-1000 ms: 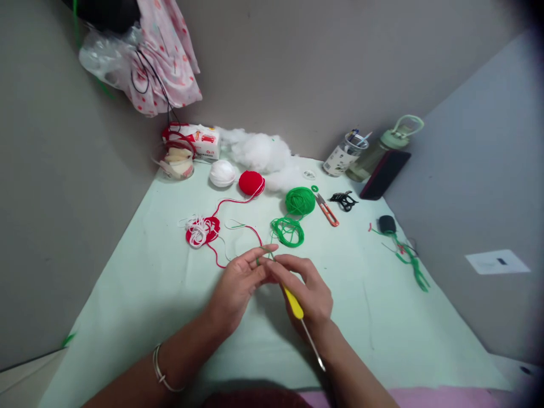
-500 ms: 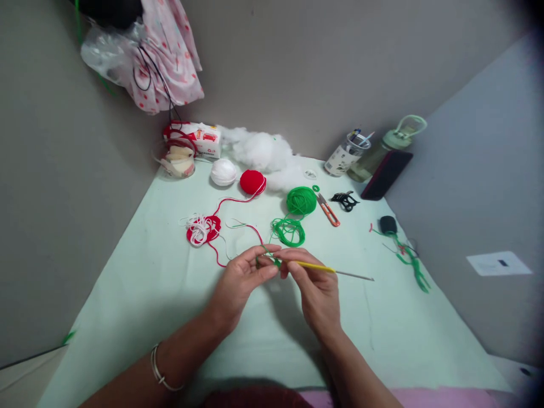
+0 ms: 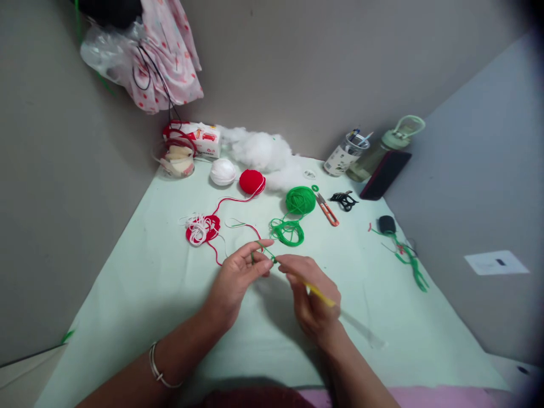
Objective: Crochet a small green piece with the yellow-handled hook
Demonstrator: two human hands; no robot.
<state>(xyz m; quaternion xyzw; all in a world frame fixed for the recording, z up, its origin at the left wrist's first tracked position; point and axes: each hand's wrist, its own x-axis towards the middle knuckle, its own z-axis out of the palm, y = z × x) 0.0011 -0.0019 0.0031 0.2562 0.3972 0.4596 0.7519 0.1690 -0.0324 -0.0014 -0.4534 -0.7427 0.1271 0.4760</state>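
My left hand (image 3: pixel 238 277) pinches a small green crochet piece (image 3: pixel 274 260) between thumb and fingers, with green yarn wrapped over the raised index finger. In my right hand (image 3: pixel 314 289) is a yellow-handled crochet hook (image 3: pixel 319 294), gripped like a pen; its far metal end is smeared by motion past the hand. The working tip meets the green piece, hidden at the fingertips. Beyond my hands lie loose green yarn loops (image 3: pixel 288 233) and a green yarn ball (image 3: pixel 300 200). A red strand and thin thread ends run behind my left hand.
A red yarn ball (image 3: pixel 252 182), a white yarn ball (image 3: pixel 222 171) and a red-and-white yarn bundle (image 3: pixel 203 229) lie left. White stuffing (image 3: pixel 263 152) is heaped at the back. Orange thread snips (image 3: pixel 327 210), a black claw clip (image 3: pixel 344 200), a bottle (image 3: pixel 382 148) and a phone (image 3: pixel 385 175) stand or lie right.
My right hand has turned, swinging the hook's rear end downward toward me. My left fingers have shifted slightly left, and the green strand between the hands shows more stretched.
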